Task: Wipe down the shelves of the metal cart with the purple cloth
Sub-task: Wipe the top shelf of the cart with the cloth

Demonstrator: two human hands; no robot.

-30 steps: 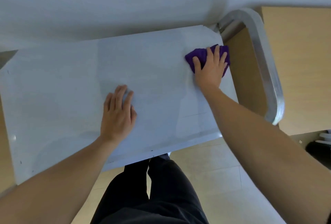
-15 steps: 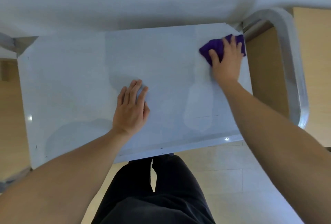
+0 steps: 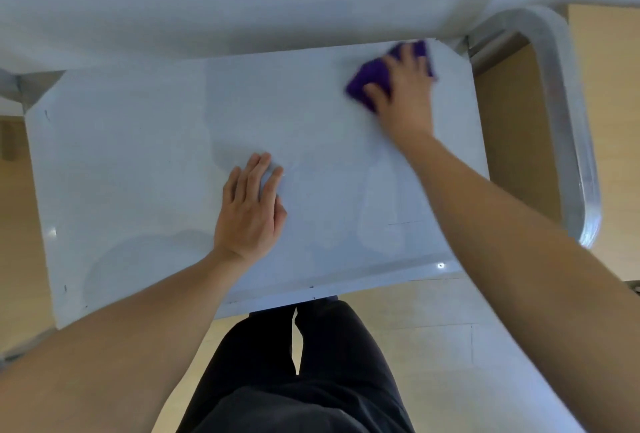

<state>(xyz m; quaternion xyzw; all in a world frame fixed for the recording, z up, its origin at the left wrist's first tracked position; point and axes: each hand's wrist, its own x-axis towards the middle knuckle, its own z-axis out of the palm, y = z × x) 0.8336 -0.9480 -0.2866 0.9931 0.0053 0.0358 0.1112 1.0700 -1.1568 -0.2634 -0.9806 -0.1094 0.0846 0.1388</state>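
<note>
The metal cart's top shelf fills the middle of the head view, pale grey and glossy. A purple cloth lies near the shelf's far right corner, blurred by motion. My right hand presses flat on the cloth with fingers spread over it. My left hand rests flat on the bare shelf near the middle, fingers straight and together.
The cart's curved metal handle loops off the right end. A white wall runs along the far side. A wooden surface lies to the right, tiled floor and my dark trousers below.
My right hand has slid the cloth leftward along the far edge, away from the right corner. My left hand stays in place on the shelf.
</note>
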